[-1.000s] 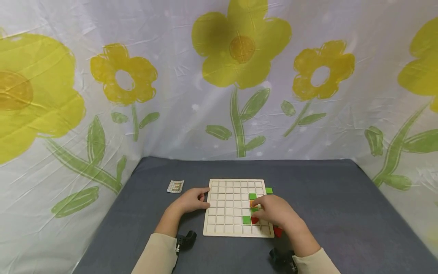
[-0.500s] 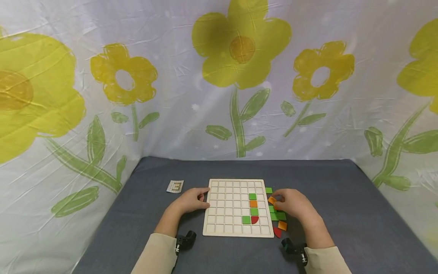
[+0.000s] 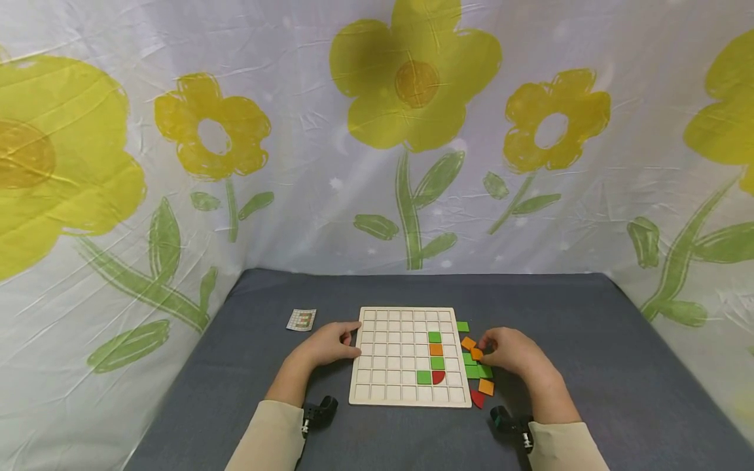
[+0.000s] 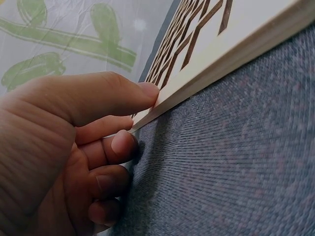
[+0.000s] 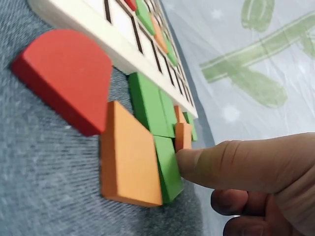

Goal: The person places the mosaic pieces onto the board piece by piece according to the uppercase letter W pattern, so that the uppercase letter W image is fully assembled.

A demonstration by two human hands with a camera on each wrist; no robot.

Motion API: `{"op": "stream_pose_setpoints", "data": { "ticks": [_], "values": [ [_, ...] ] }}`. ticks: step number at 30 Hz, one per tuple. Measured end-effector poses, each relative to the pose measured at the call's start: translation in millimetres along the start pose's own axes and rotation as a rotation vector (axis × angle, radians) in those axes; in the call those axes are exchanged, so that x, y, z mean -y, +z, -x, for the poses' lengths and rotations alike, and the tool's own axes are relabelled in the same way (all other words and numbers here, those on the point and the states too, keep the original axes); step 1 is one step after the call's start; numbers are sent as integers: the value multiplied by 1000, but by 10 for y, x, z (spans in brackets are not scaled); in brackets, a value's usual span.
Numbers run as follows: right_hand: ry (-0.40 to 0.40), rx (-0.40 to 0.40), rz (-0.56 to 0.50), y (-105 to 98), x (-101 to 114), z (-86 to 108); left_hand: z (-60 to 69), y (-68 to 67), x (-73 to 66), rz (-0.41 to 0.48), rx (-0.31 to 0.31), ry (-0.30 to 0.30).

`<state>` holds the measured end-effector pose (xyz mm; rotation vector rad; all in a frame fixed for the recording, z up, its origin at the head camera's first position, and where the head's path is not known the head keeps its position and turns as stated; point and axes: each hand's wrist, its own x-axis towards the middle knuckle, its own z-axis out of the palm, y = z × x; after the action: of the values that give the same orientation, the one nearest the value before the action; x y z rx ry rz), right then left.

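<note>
A pale wooden grid board (image 3: 393, 363) lies on the dark cloth. Green tiles, an orange tile (image 3: 436, 350) and a red quarter-round tile (image 3: 438, 377) sit in its cells toward the right. My left hand (image 3: 326, 343) rests thumb and index finger against the board's left edge, the other fingers curled below. Beyond the right edge, my right hand (image 3: 516, 352) pinches a small orange tile (image 5: 183, 135) between thumb and index finger; the index finger is hidden in the right wrist view. Loose green tiles (image 5: 148, 105) lie beside the thumb.
Another orange tile (image 5: 132, 160) and a red rounded tile (image 5: 66, 78) lie loose near the board's lower right corner. A small printed pattern card (image 3: 302, 320) lies left of the board. Flower-print cloth (image 3: 377, 216) hangs behind the table.
My right hand has moved from above the board's right columns to the loose tiles on the right, uncovering the tiles in the grid. The left hand stays on the board's edge.
</note>
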<state>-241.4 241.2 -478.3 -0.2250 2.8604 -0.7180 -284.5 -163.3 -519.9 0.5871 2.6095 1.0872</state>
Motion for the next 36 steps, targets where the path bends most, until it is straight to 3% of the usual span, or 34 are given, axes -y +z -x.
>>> {"op": "stream_pose_setpoints", "data": {
  "ticks": [16, 27, 36],
  "values": [
    [-12, -30, -34, -47, 14, 7, 1, -7, 8, -3, -2, 14],
    [-97, -71, -242, -13, 303, 36, 12, -6, -1, 1, -5, 3],
    [-153, -60, -240, 74, 532, 41, 0, 4, 7, 5, 0, 8]
  ]
}}
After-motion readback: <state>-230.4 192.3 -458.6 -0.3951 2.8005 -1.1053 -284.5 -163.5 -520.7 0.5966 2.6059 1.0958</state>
